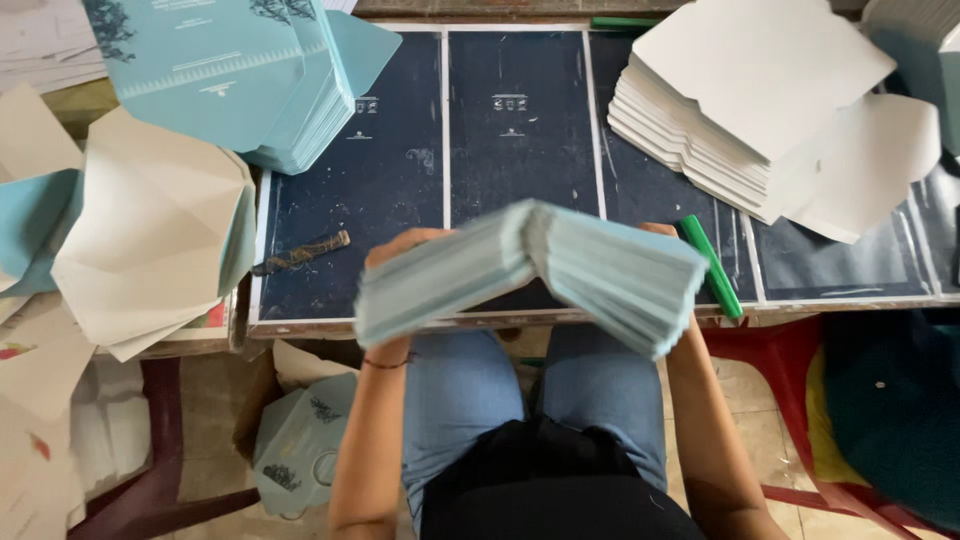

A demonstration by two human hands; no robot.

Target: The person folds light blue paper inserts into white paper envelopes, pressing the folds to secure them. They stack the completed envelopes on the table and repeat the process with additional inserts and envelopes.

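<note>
Blurred card stack point(540, 275) hides both hands; left hand point(400, 245), right hand point(662, 232) grip its ends.

Dark worktable point(520, 140), tiled floor point(745, 400), red chair point(770, 345).

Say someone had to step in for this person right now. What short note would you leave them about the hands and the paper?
Left hand: grips the left end of a thick bundle of light-blue card blanks, fingers behind it.
Right hand: grips the right end; the bundle is bent upward in the middle, held over the lap at the board's near edge.
Around: a blue stack far left, a white stack far right, a green pen by the right hand, a folded piece at left, more blanks on the floor.
Done: stacks sorted by colour. Left: the bundle is not yet set down.
</note>
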